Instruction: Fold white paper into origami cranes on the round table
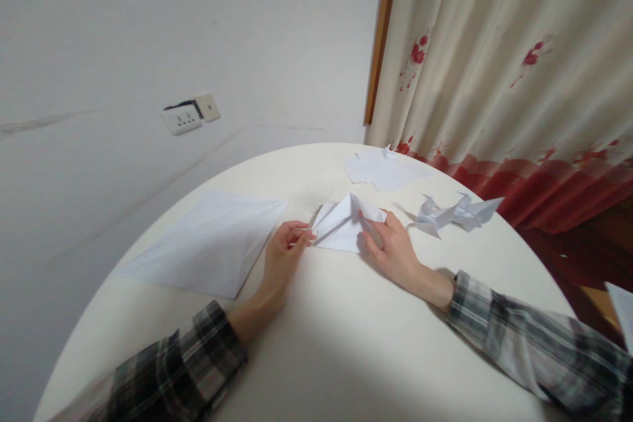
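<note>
A partly folded white paper point(341, 224) lies on the round white table point(346, 343) in front of me. My left hand point(283, 257) pinches the paper's left corner between thumb and fingers. My right hand point(393, 247) rests on the paper's right side, its fingers pressing and gripping the folded edge. Both sleeves are plaid.
A flat stack of white sheets point(208, 241) lies left of my hands. A finished folded paper crane point(457, 213) sits to the right, with torn paper pieces point(383, 170) behind it. A flowered curtain point(494, 66) hangs at the right; a wall socket point(182, 119) is on the wall.
</note>
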`<control>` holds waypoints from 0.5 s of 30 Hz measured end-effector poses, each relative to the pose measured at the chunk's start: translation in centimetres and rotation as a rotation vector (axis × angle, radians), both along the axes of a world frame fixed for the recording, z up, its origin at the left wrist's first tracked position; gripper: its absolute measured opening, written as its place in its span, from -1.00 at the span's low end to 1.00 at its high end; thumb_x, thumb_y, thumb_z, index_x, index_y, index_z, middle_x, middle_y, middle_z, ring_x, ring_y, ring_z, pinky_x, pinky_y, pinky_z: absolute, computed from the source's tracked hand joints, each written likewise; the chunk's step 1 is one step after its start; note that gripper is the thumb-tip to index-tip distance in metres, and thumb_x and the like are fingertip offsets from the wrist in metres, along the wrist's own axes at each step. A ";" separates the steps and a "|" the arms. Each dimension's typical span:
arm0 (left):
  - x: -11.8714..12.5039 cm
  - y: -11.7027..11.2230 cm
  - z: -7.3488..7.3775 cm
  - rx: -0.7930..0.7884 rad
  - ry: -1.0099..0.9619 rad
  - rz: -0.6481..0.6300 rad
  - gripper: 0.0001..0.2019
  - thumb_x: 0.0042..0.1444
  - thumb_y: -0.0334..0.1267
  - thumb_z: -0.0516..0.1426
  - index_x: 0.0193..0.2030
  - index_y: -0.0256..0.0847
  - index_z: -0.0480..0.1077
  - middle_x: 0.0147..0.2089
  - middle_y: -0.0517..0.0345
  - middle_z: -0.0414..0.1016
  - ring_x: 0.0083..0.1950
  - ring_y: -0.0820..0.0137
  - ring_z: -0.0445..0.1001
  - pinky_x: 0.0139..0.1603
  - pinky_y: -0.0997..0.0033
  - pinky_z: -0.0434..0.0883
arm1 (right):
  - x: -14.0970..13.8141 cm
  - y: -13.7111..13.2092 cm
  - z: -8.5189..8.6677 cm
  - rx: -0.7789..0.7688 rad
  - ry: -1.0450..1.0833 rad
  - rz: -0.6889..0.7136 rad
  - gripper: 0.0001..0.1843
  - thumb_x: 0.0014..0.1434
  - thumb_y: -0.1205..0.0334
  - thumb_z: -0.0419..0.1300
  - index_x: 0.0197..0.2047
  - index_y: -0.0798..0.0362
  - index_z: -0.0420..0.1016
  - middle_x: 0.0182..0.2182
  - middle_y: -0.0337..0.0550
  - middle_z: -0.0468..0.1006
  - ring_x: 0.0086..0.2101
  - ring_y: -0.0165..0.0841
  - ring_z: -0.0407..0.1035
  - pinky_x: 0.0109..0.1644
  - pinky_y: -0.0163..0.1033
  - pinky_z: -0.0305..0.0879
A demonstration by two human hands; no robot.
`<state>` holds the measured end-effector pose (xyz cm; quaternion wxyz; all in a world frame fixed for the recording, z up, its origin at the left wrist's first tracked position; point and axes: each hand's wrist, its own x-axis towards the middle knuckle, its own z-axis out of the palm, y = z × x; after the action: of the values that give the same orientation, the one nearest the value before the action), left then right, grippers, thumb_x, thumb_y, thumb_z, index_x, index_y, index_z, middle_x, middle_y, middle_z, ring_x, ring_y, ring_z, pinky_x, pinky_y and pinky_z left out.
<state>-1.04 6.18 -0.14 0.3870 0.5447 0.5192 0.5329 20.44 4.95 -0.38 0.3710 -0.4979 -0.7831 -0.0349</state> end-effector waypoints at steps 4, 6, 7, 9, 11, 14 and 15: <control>0.0 0.0 0.0 0.004 -0.004 -0.012 -0.76 -0.08 -0.14 0.17 -0.29 -0.23 0.34 -0.50 0.23 0.47 -0.43 0.43 0.43 -0.39 0.48 0.28 | 0.0 0.0 0.1 -0.007 0.004 0.008 -0.66 0.15 0.30 0.01 -0.01 0.15 0.40 -0.10 0.07 0.40 -0.12 -0.15 0.25 -0.07 -0.04 0.26; 0.0 0.0 0.1 0.007 0.002 -0.024 -0.77 -0.08 -0.16 0.16 -0.29 -0.23 0.34 -0.50 0.24 0.46 -0.46 0.44 0.40 -0.40 0.47 0.28 | 0.0 0.0 0.1 -0.010 0.004 0.009 -0.65 0.15 0.30 0.01 -0.01 0.16 0.39 -0.09 0.07 0.40 -0.12 -0.15 0.24 -0.06 -0.03 0.25; 0.1 0.0 0.1 0.007 0.006 -0.031 -0.77 -0.09 -0.16 0.16 -0.29 -0.23 0.33 -0.51 0.24 0.45 -0.47 0.45 0.39 -0.40 0.47 0.27 | 0.0 0.0 0.1 -0.012 0.003 0.008 -0.65 0.15 0.30 0.01 -0.01 0.16 0.39 -0.09 0.07 0.40 -0.12 -0.14 0.24 -0.06 -0.03 0.25; 0.2 -0.1 0.1 -0.003 0.032 -0.046 -0.77 -0.09 -0.18 0.15 -0.29 -0.23 0.33 -0.52 0.25 0.43 -0.47 0.45 0.37 -0.41 0.47 0.27 | 0.0 0.0 0.1 -0.015 0.001 0.005 -0.65 0.15 0.30 0.02 -0.01 0.16 0.39 -0.09 0.07 0.40 -0.12 -0.14 0.24 -0.06 -0.03 0.25; 0.4 -0.3 0.3 -0.022 0.084 -0.068 -0.78 -0.09 -0.19 0.14 -0.29 -0.23 0.33 -0.54 0.27 0.40 -0.48 0.46 0.34 -0.43 0.48 0.25 | 0.0 0.1 0.0 -0.018 0.000 0.001 -0.66 0.15 0.30 0.02 -0.01 0.15 0.39 -0.10 0.07 0.40 -0.13 -0.15 0.24 -0.07 -0.04 0.24; 0.5 -0.7 0.6 -0.006 0.186 -0.072 -0.81 -0.05 -0.21 0.09 -0.27 -0.22 0.34 -0.59 0.34 0.27 -0.54 0.49 0.25 -0.50 0.51 0.18 | 0.0 0.1 0.1 -0.029 0.008 -0.008 -0.68 0.15 0.29 0.02 -0.04 0.13 0.42 -0.20 0.04 0.42 -0.18 -0.17 0.25 -0.14 -0.06 0.25; 0.4 -0.9 0.7 0.024 0.222 -0.051 -0.82 -0.03 -0.22 0.08 -0.27 -0.21 0.34 -0.61 0.36 0.21 -0.56 0.50 0.22 -0.51 0.51 0.15 | 0.0 0.1 0.1 -0.033 0.013 -0.007 -0.69 0.15 0.29 0.02 -0.06 0.12 0.43 -0.24 0.02 0.43 -0.20 -0.18 0.26 -0.15 -0.08 0.24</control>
<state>-0.60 5.32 0.52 0.3340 0.6181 0.5383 0.4656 20.46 5.06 -0.30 0.3677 -0.5069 -0.7794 -0.0198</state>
